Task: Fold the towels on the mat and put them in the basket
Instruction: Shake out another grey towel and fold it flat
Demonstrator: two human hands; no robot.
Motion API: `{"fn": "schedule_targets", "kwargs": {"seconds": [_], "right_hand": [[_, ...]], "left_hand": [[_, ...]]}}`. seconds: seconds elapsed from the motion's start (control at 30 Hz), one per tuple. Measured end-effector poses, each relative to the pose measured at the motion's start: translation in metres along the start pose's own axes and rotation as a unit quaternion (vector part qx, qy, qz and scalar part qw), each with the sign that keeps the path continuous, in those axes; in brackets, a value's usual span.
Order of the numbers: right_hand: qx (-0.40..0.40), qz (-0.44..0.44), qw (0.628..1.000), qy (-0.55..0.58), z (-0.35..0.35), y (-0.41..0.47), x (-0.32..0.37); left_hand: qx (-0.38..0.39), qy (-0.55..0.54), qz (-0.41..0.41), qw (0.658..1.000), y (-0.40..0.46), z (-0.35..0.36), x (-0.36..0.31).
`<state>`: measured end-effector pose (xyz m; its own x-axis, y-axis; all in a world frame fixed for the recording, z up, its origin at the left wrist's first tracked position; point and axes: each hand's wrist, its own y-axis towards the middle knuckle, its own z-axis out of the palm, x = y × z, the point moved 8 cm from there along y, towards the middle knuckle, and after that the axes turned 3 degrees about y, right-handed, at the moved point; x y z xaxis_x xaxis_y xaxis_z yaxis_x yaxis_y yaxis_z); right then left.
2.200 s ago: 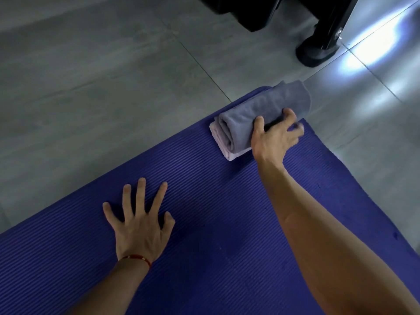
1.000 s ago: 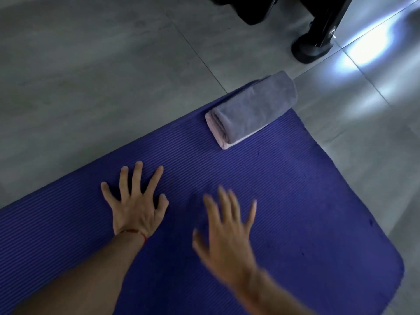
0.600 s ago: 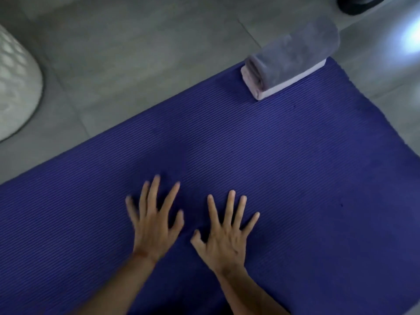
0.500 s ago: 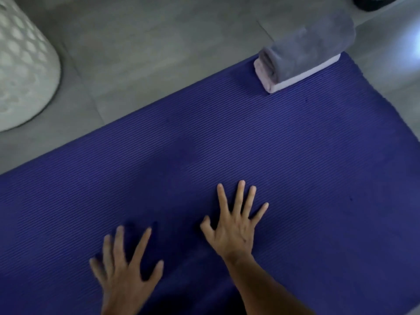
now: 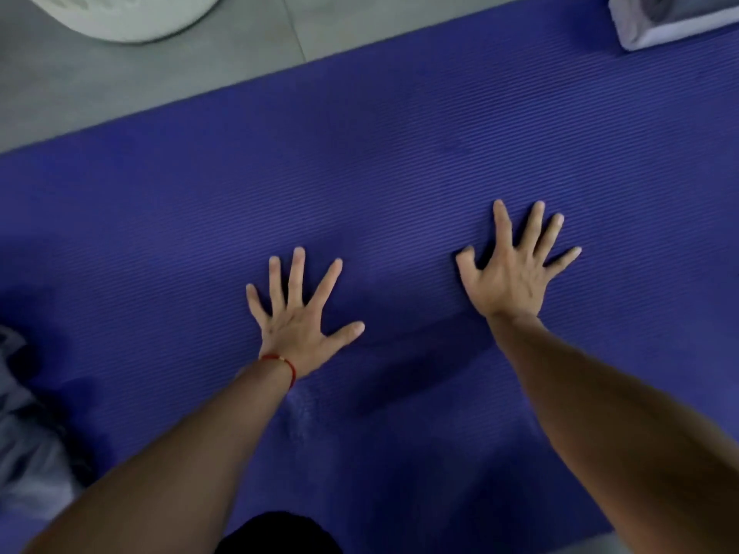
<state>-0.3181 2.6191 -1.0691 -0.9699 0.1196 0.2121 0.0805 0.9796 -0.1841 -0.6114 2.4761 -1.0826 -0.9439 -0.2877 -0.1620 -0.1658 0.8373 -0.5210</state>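
Observation:
A purple ribbed mat (image 5: 400,153) fills most of the view. My left hand (image 5: 298,317), with a red string at the wrist, lies flat on the mat with fingers spread. My right hand (image 5: 512,265) lies flat on it too, to the right and a little farther away. Neither holds anything. A stack of folded towels (image 5: 676,22), grey on a pale one, sits at the mat's far right corner, cut off by the frame. The white perforated basket (image 5: 120,14) stands on the floor beyond the mat at the top left. A crumpled pale towel (image 5: 28,445) lies at the left edge.
Grey tiled floor (image 5: 120,82) runs along the mat's far side. A dark piece of clothing (image 5: 280,533) shows at the bottom edge between my arms.
My right hand let go of the folded stack and came down flat on the mat. The view swung left and down, so the stack slid to the top right and the basket came into view.

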Motion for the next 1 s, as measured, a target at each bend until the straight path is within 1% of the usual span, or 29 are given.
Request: {"fn": "schedule_targets", "kwargs": {"seconds": [0.17,0.3,0.37,0.43,0.5,0.57,0.67,0.73,0.77,0.8,0.87,0.93,1.0], "right_hand": [[-0.029,-0.023,0.999,0.015,0.002,0.0,0.0],[-0.03,-0.111,0.993,0.013,0.006,-0.021,0.012],[-0.019,-0.14,0.99,-0.002,0.02,-0.059,0.025],[-0.017,-0.172,0.985,-0.023,0.037,-0.119,0.04],[-0.01,-0.204,0.978,-0.035,0.055,-0.181,0.052],[0.008,-0.219,0.975,-0.029,0.068,-0.234,0.056],[0.065,-0.224,0.972,-0.008,0.078,-0.299,0.058],[0.118,-0.221,0.968,0.005,0.081,-0.33,0.064],[0.139,-0.228,0.964,0.008,0.08,-0.341,0.07],[0.151,-0.244,0.958,0.013,0.078,-0.349,0.082],[0.169,-0.293,0.941,0.027,0.07,-0.363,0.115],[0.194,-0.345,0.917,0.049,0.061,-0.382,0.154],[0.217,-0.382,0.894,0.083,0.05,-0.403,0.192]], "left_hand": [[-0.044,0.007,0.013,0.999,0.004,0.004,0.002],[-0.071,0.014,0.018,0.997,0.006,0.007,0.005],[-0.082,0.023,0.025,0.996,0.006,0.006,0.007],[-0.088,0.035,0.028,0.995,0.002,0.009,0.007],[-0.104,0.05,0.015,0.993,-0.008,0.021,0.006],[-0.121,0.065,0.015,0.99,-0.034,0.039,0.0],[-0.114,0.105,0.078,0.985,-0.098,0.07,0.005],[-0.08,0.116,0.116,0.983,-0.147,0.089,0.023],[-0.066,0.106,0.123,0.985,-0.171,0.098,0.036],[-0.069,0.089,0.12,0.986,-0.193,0.104,0.054],[-0.131,0.042,0.088,0.987,-0.231,0.102,0.102],[-0.221,0.033,0.052,0.973,-0.261,0.085,0.16],[-0.277,0.055,-0.036,0.959,-0.286,0.064,0.225]]}}
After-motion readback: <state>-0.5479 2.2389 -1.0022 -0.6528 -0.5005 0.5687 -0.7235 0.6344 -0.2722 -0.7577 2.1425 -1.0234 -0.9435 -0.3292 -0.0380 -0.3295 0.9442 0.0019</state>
